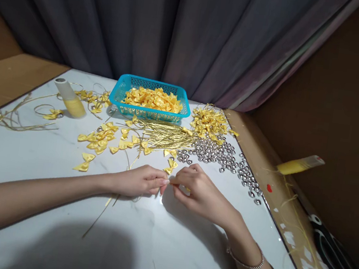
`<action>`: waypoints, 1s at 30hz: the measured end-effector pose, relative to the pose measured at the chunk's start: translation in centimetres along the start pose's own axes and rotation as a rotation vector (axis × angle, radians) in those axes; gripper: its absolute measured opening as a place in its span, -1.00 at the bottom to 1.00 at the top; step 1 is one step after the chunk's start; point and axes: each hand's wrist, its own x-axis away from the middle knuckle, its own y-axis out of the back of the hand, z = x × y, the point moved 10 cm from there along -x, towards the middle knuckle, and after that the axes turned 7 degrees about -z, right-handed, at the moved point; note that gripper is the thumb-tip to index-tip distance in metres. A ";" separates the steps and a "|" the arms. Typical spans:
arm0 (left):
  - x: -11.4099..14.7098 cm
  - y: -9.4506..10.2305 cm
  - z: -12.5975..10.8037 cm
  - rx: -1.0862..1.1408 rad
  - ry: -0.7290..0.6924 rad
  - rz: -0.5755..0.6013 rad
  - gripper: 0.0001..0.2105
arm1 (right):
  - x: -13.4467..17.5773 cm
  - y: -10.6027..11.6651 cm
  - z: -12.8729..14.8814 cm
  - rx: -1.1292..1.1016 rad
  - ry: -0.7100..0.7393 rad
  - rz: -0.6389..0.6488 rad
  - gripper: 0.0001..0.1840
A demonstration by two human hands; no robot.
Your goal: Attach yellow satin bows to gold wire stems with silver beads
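Note:
My left hand [146, 182] and my right hand [197, 187] meet over the middle of the white table, fingertips pinched close together. What they pinch is too small and covered to make out. A bit of yellow shows beneath my right fingers. Thin gold cords [97, 218] come out below my left wrist and lie on the table. Just beyond my fingertips is a yellow satin bow [170, 166]. Several more yellow bows [103, 137] lie past my left forearm. Silver beads [210, 149] spread beyond my right hand.
A blue basket [149, 113] full of yellow bows stands at the back, with a bundle of gold cords [166, 135] before it. Bows with cords [209, 121] are heaped to its right. A glue bottle [71, 99] stands left. At right lie another bottle [299, 164] and black-handled scissors [332, 251].

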 end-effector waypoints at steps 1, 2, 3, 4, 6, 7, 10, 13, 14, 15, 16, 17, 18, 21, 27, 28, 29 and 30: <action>0.0 0.0 0.0 -0.007 0.000 -0.002 -0.73 | 0.0 0.1 0.0 -0.002 -0.004 -0.001 -0.76; 0.0 0.1 0.1 -0.010 0.000 -0.009 -0.73 | 0.0 0.2 0.0 -0.003 -0.007 -0.003 -0.76; 0.0 0.1 0.2 -0.014 -0.001 -0.016 -0.73 | 0.1 0.2 -0.1 -0.005 -0.011 -0.006 -0.76; -0.1 0.2 0.2 -0.019 -0.004 -0.022 -0.72 | 0.1 0.3 -0.1 -0.007 -0.015 -0.006 -0.77; -0.1 0.2 0.2 -0.028 -0.014 -0.034 -0.72 | 0.1 0.2 -0.1 -0.009 -0.019 0.005 -0.77; -0.1 0.2 0.2 -0.032 -0.018 -0.036 -0.72 | 0.1 0.2 -0.1 -0.009 -0.018 0.012 -0.77; -0.2 0.2 0.5 -0.008 -0.004 -0.033 -0.72 | 0.1 0.1 -0.5 -0.004 -0.011 0.036 -0.76; -0.1 0.1 0.7 0.029 0.015 -0.029 -0.71 | 0.2 0.3 -1.3 0.002 -0.030 0.035 -0.77; -0.1 0.1 0.7 0.037 0.016 -0.025 -0.71 | 0.2 0.5 -1.6 0.002 -0.037 0.028 -0.77; -0.1 0.1 0.7 0.042 0.013 -0.021 -0.70 | 0.3 0.7 -1.8 0.001 -0.042 0.021 -0.77; -0.1 0.0 0.6 0.045 0.010 -0.017 -0.70 | 0.3 0.8 -1.9 -0.004 -0.043 0.018 -0.78; -0.1 0.0 0.6 0.047 0.009 -0.014 -0.71 | 0.4 0.8 -1.8 -0.013 -0.038 0.018 -0.78; -0.1 0.0 0.6 0.049 0.009 -0.011 -0.71 | 0.4 0.8 -1.7 -0.024 -0.030 0.021 -0.79; 0.0 0.0 0.4 0.053 0.008 -0.009 -0.71 | 0.4 0.5 -1.2 -0.061 -0.004 0.029 -0.82; -0.1 0.1 0.6 0.023 0.027 -0.018 -0.72 | 0.2 0.3 -0.6 -0.110 0.024 0.015 -0.80; -0.1 0.1 0.6 0.015 0.030 -0.021 -0.72 | 0.1 0.4 -0.5 -0.112 0.028 0.010 -0.80; -0.1 0.1 0.7 0.006 0.031 -0.022 -0.72 | 0.1 0.4 -0.4 -0.110 0.032 0.006 -0.79; -0.1 0.1 0.7 0.000 0.029 -0.022 -0.72 | 0.1 0.4 -0.3 -0.103 0.037 0.004 -0.78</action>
